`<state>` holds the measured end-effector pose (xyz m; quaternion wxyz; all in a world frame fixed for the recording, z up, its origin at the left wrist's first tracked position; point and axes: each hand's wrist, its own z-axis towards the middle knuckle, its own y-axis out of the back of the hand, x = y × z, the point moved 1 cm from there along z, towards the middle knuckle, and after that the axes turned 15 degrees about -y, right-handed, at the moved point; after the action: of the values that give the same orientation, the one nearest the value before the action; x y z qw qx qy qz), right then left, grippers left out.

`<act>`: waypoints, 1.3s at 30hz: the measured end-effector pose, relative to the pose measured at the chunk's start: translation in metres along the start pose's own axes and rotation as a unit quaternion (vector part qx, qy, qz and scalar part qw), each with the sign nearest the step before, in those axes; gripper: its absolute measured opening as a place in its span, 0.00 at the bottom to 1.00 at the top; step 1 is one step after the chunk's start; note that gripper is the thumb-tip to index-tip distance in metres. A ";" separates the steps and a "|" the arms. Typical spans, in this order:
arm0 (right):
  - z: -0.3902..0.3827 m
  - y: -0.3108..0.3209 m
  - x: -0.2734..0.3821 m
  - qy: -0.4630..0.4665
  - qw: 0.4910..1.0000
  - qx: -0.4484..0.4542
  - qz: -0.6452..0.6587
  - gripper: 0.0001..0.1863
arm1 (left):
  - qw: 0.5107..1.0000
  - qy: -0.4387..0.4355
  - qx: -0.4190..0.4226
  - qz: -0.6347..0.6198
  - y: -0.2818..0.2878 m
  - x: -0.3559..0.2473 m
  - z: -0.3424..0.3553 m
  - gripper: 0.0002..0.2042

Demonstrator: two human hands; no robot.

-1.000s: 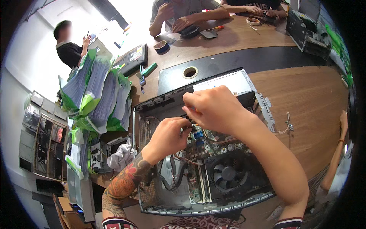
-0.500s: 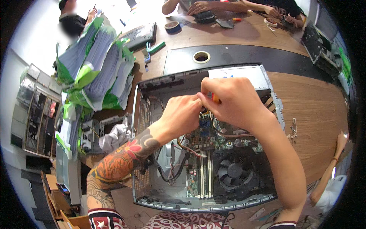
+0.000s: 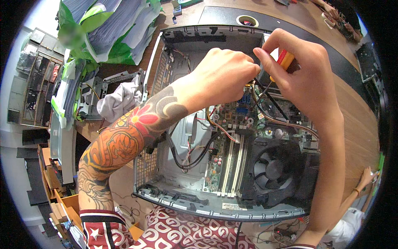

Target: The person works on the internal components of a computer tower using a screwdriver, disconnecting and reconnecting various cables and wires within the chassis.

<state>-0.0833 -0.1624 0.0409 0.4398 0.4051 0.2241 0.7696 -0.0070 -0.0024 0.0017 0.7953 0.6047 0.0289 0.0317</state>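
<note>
Above the computer case (image 3: 197, 182), the right hand (image 3: 306, 66) arches, gripping a screwdriver (image 3: 286, 60); the left hand (image 3: 224, 74) curls palm-down, its grasp impossible to tell.

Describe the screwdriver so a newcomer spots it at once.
Start at the open computer case. Over its far right part, the right hand grips the screwdriver. Its red-and-yellow handle sets it apart from the black cable close by.

Left sleeve (image 3: 108, 237) is showing white stars on dark red, striped cuff (image 3: 101, 213) is banding it in red, black and white, maroon garment (image 3: 182, 230) is repeating bold white loops, floral tattoo (image 3: 144, 119) is curling along the left forearm (image 3: 122, 145)
</note>
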 end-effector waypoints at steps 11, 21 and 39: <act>0.001 0.003 0.004 -0.007 0.999 0.033 0.022 0.10 | 0.998 0.013 0.049 0.021 0.000 0.000 0.002 0.11; 0.004 0.007 0.016 -0.011 0.997 0.043 -0.055 0.06 | 0.998 0.006 0.042 0.048 0.003 -0.002 -0.006 0.10; 0.003 0.015 0.018 -0.028 0.996 0.087 -0.002 0.07 | 0.962 0.008 -0.027 -0.271 0.002 0.017 0.011 0.13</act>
<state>-0.0937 -0.1546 0.0605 0.4107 0.4624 0.2784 0.7349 0.0108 -0.0112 0.0062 0.7896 0.5526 0.1975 -0.1792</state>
